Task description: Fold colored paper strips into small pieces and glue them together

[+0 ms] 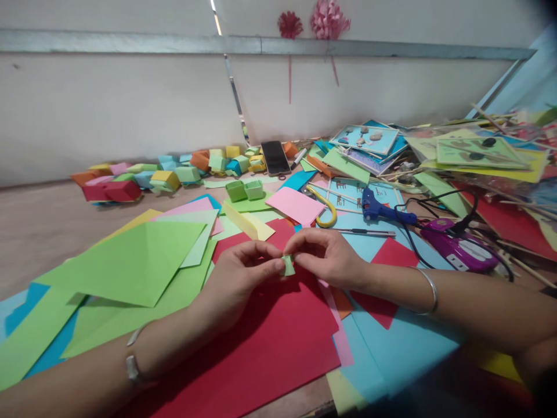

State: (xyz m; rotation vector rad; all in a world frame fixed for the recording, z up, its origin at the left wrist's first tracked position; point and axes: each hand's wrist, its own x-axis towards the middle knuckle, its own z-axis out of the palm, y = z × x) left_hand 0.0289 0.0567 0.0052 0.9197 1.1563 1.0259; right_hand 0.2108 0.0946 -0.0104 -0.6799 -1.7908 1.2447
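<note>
My left hand [237,277] and my right hand [327,255] meet over a red paper sheet [270,342]. Both pinch a small folded piece of light green paper [288,265] between thumbs and fingertips. The fingers of both hands are curled closed around it. Each wrist wears a silver bangle. A large green folded sheet [134,261] lies just left of my left hand.
Coloured paper sheets cover the table. Two green paper boxes [244,190] and a row of several folded paper boxes [165,171] sit farther back. A phone [275,157], yellow scissors [324,209], a blue glue gun [378,210], a purple device [456,247] with cables, and stacked craft cards [369,142] lie at the right.
</note>
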